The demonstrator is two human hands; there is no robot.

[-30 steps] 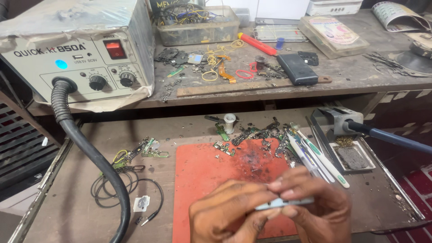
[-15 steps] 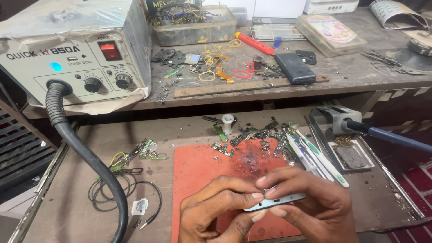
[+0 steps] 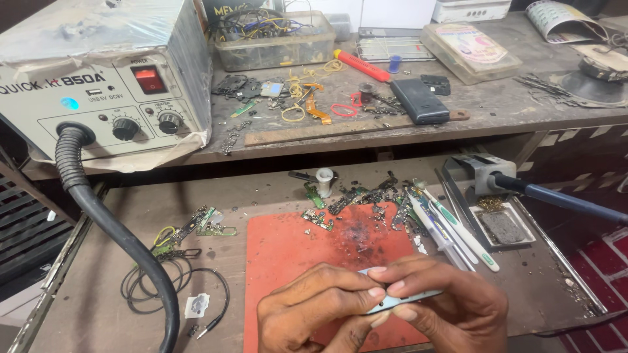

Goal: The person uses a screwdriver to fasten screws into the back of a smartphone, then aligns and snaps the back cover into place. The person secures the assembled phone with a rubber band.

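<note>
Holding: left hand (image 3: 320,307) and right hand (image 3: 445,307) both pinch a thin pale-blue flat part (image 3: 399,301) between fingertips, low over the red mat (image 3: 294,255)
Mat's far edge: scattered small circuit pieces (image 3: 353,199); tweezers and brushes (image 3: 451,225) to the right
Left: black hose (image 3: 118,235)
Far: hot-air station (image 3: 98,78); soldering iron stand (image 3: 484,173)
</note>
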